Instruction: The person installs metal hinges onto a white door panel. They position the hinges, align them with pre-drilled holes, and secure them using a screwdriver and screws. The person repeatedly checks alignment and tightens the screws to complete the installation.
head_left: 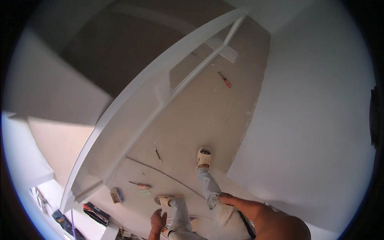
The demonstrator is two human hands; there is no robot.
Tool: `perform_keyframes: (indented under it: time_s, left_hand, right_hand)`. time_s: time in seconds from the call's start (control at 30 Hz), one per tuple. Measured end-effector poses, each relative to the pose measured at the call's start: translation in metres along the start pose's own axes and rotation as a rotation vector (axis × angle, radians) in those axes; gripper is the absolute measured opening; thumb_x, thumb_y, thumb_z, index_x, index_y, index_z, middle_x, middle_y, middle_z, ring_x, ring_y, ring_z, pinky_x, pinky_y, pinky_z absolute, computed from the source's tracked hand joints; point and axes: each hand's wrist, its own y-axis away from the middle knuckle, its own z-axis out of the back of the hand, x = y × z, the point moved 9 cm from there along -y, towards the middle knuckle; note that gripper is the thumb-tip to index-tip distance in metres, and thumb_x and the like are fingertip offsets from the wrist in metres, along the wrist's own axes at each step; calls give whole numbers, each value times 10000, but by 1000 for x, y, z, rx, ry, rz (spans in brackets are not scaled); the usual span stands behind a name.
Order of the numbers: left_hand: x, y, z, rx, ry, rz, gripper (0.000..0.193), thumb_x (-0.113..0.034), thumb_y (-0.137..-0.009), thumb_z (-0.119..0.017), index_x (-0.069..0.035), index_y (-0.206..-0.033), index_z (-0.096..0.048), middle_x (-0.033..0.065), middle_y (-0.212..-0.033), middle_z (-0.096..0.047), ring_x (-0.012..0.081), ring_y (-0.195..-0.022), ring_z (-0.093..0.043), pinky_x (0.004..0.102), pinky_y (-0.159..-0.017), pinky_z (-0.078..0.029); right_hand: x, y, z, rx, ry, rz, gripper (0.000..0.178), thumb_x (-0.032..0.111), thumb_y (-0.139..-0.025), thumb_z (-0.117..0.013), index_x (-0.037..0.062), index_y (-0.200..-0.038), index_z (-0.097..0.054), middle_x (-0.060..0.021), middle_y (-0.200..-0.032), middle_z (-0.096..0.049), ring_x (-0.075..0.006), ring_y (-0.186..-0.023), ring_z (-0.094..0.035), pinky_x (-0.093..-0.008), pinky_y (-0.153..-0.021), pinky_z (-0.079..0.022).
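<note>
My right hand (227, 198) is at the knee of my light blue jeans (228, 220), its fingers closed on bunched cloth. Lower left, my left hand (159, 219) hangs beside the other trouser leg, fingers bent and apart, with nothing visible in it. Beyond it on the beige floor lie a screwdriver with an orange-red handle (141, 185), a pale green patterned piece (145, 192) and a small open cardboard box (117, 196) with something blue inside. My feet wear cream slippers (203, 159), the right one farther forward.
A long white-framed clear panel (132, 108) runs diagonally along the left. A white wall (312, 120) rises on the right. Farther ahead lies a red-handled screwdriver (225, 80). Nearer are a thin dark pen-like tool (158, 153), a floor seam (172, 176) and a dark tool case (96, 214).
</note>
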Motion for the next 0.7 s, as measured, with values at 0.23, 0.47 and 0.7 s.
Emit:
perform_keyframes:
  time_s: [0.23,0.47,0.7]
  left_hand:
    - [-406,-91,151,-487,-236,-624,369,-123,-851,-694,0,-1188,-607,208,-1195,-625,401,-1138,-580,466,-972,-470]
    - [-734,-180,160,-701,-579,-1043,497,-126,-855,-705,21,-1299,-538,217,-1399,-500,408,-1295,-462,492,-1094,-374]
    - [-933,-314,150,-787,-889,-1024,625,-232,-915,-640,-42,-1459,-398,178,-1526,-374,371,-1403,-358,481,-1161,-288]
  right_hand:
    - [33,16,98,145,-276,65,674,517,-923,-506,28,-1386,-515,-230,-1412,-513,-384,-1293,-501,-410,-1093,-390]
    - [-68,-9,162,78,-1130,66,319,310,-963,-581,75,-1172,-632,-82,-984,-695,-235,-814,-693,-396,-693,-555]
    - [-110,-34,213,-52,-1340,24,354,304,-921,-642,78,-1192,-619,-82,-957,-684,-230,-755,-697,-376,-633,-559]
